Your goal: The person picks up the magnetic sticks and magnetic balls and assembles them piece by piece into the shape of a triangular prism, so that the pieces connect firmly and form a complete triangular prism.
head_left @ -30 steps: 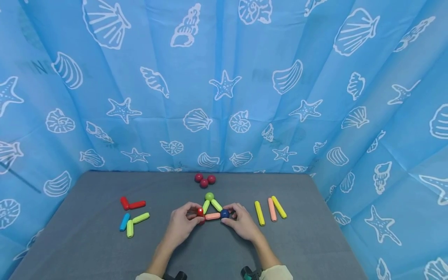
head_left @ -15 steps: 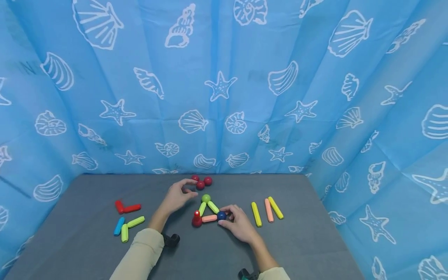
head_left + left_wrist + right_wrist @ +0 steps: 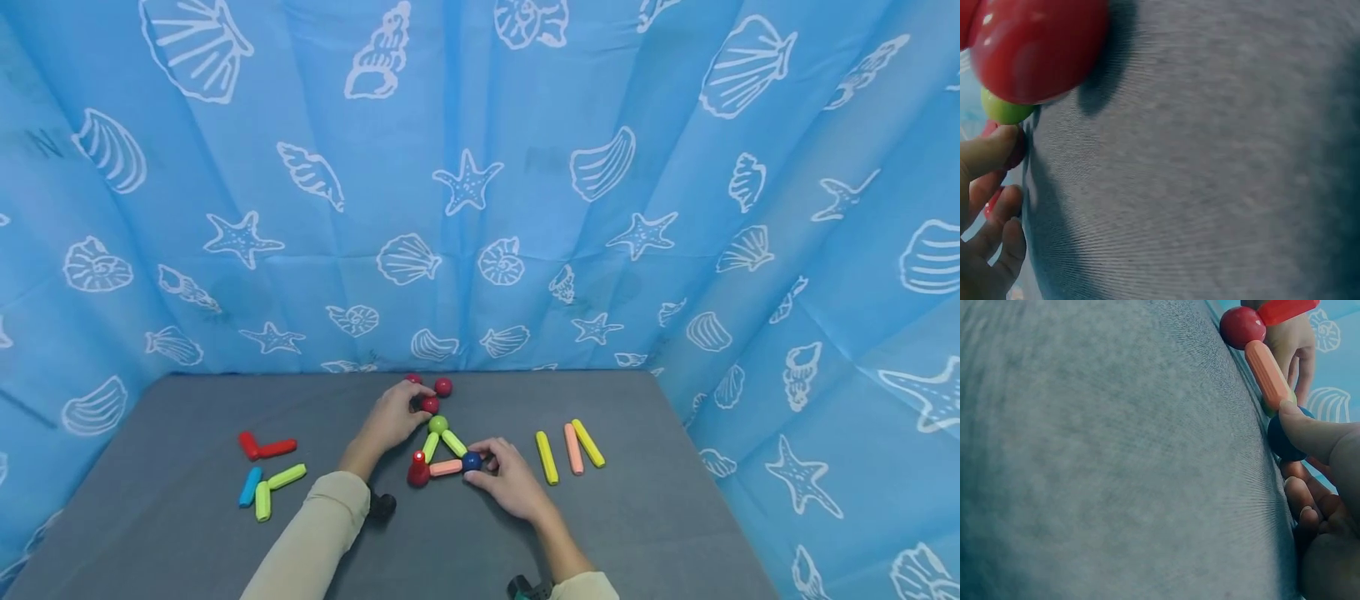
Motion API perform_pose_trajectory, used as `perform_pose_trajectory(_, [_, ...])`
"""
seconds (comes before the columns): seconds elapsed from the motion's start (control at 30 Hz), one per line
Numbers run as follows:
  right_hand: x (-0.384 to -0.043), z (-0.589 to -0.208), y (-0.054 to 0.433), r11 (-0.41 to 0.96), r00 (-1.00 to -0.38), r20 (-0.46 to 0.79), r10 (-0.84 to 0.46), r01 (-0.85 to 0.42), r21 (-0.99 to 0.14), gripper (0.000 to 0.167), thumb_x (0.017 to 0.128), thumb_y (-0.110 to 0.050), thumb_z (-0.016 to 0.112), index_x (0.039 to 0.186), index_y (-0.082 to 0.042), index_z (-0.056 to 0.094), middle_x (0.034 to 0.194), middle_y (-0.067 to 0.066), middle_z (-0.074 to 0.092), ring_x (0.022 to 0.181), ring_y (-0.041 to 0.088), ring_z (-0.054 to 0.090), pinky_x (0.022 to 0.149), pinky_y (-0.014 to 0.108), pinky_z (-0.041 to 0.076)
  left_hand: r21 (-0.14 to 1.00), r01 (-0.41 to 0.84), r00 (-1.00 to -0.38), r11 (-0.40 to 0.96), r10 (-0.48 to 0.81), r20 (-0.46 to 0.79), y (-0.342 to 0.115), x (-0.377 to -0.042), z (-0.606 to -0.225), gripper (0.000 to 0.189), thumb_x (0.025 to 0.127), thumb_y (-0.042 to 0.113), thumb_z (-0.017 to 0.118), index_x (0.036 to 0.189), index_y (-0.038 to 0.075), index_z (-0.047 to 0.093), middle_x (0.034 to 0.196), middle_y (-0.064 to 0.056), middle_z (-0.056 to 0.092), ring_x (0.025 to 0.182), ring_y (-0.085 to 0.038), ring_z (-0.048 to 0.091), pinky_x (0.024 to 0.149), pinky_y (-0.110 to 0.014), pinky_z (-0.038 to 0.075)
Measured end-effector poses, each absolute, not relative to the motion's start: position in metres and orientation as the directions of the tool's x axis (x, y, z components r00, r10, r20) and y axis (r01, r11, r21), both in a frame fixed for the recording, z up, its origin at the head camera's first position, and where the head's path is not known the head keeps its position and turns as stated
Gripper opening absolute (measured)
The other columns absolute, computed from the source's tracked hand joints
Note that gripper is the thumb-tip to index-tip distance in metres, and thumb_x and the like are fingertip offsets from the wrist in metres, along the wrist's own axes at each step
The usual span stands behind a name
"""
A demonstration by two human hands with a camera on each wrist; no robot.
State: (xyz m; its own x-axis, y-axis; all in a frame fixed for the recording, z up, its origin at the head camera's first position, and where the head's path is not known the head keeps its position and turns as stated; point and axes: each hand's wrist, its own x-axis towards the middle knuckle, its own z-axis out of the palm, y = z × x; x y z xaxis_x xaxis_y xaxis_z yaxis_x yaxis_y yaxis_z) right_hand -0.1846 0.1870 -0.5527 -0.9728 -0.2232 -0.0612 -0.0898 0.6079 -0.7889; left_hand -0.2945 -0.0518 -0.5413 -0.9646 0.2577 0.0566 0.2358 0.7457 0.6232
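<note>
On the table lies a triangle of balls and sticks. A green ball (image 3: 438,425) is at its far corner, with two lime sticks (image 3: 453,443) running from it. A pink stick (image 3: 446,468) joins the near corners, a red ball (image 3: 418,476) and a blue ball (image 3: 471,462). From the red ball a red stick (image 3: 418,458) rises upright. My left hand (image 3: 390,417) pinches a dark red ball (image 3: 430,405) between thumb and fingers, just beyond the green ball. My right hand (image 3: 512,479) holds the blue ball, its thumb (image 3: 1310,432) lying over it.
Two more dark red balls (image 3: 443,387) sit near the table's far edge. At left lie two red sticks (image 3: 277,449), a blue stick (image 3: 251,487) and two lime sticks (image 3: 287,477). Two yellow sticks (image 3: 547,457) and a pink stick (image 3: 573,449) lie at right. A shell-patterned curtain (image 3: 465,275) hangs behind.
My left hand has left the red corner ball and reached away to the dark red balls. It now pinches one, slightly nearer the triangle. My right hand stays at the blue ball.
</note>
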Motion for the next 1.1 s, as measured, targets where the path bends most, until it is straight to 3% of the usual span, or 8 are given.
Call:
perform_pose_trajectory(0.2, [-0.184, -0.555, 0.187, 0.610, -0.972, -0.056, -0.229, -0.099, -0.786, 0.039, 0.094, -0.036, 0.074, 0.129, -0.021, 0.064, 0.115, -0.001, 0.060, 0.099, 0.013, 0.051, 0.083, 0.025, 0.045, 0.699, 0.215, -0.973, 0.682, 0.209, 0.095, -0.058, -0.283, -0.538, 0.035, 0.091, 0.023, 0.079, 0.124, 0.020, 0.070, 0.104, -0.001, 0.063, 0.079, -0.013, 0.053, 0.068, -0.028, 0.045])
perform_pose_trajectory(0.43, [-0.181, -0.556, 0.188, 0.623, -0.973, -0.013, -0.232, -0.138, -0.770, 0.040, 0.094, -0.034, 0.074, 0.128, -0.016, 0.065, 0.115, 0.002, 0.061, 0.098, 0.015, 0.052, 0.081, 0.025, 0.045, 0.815, 0.270, -0.962, 0.513, 0.181, 0.205, -0.076, -0.252, -0.511, 0.039, 0.092, 0.026, 0.077, 0.129, 0.019, 0.067, 0.117, -0.001, 0.064, 0.093, -0.015, 0.061, 0.079, -0.028, 0.053])
perform_pose_trajectory(0.7, [-0.182, -0.553, 0.188, 0.632, -0.973, 0.004, -0.230, -0.152, -0.760, 0.040, 0.094, -0.033, 0.074, 0.128, -0.015, 0.065, 0.113, 0.002, 0.060, 0.097, 0.014, 0.051, 0.080, 0.024, 0.044, 0.863, 0.270, -0.957, 0.426, 0.214, 0.194, -0.085, -0.201, -0.492, 0.036, 0.089, 0.028, 0.080, 0.122, 0.031, 0.068, 0.115, 0.009, 0.063, 0.102, -0.012, 0.063, 0.087, -0.024, 0.057])
perform_pose_trajectory(0.97, [-0.183, -0.553, 0.188, 0.623, -0.974, 0.005, -0.228, -0.150, -0.767, 0.039, 0.094, -0.033, 0.074, 0.128, -0.016, 0.065, 0.113, 0.002, 0.060, 0.096, 0.014, 0.050, 0.080, 0.023, 0.043, 0.880, 0.267, -0.955, 0.392, 0.230, 0.187, -0.081, -0.181, -0.500, 0.038, 0.085, 0.018, 0.084, 0.120, 0.022, 0.070, 0.111, 0.008, 0.062, 0.103, -0.010, 0.063, 0.086, -0.029, 0.060])
perform_pose_trajectory(1.1, [-0.183, -0.553, 0.186, 0.620, -0.972, 0.007, -0.235, -0.155, -0.770, 0.038, 0.094, -0.032, 0.074, 0.128, -0.016, 0.065, 0.113, 0.003, 0.060, 0.096, 0.015, 0.050, 0.079, 0.023, 0.043, 0.889, 0.229, -0.964, 0.396, 0.220, 0.151, -0.081, -0.180, -0.502, 0.043, 0.084, 0.018, 0.085, 0.123, 0.025, 0.068, 0.114, 0.007, 0.062, 0.105, -0.012, 0.063, 0.088, -0.032, 0.060])
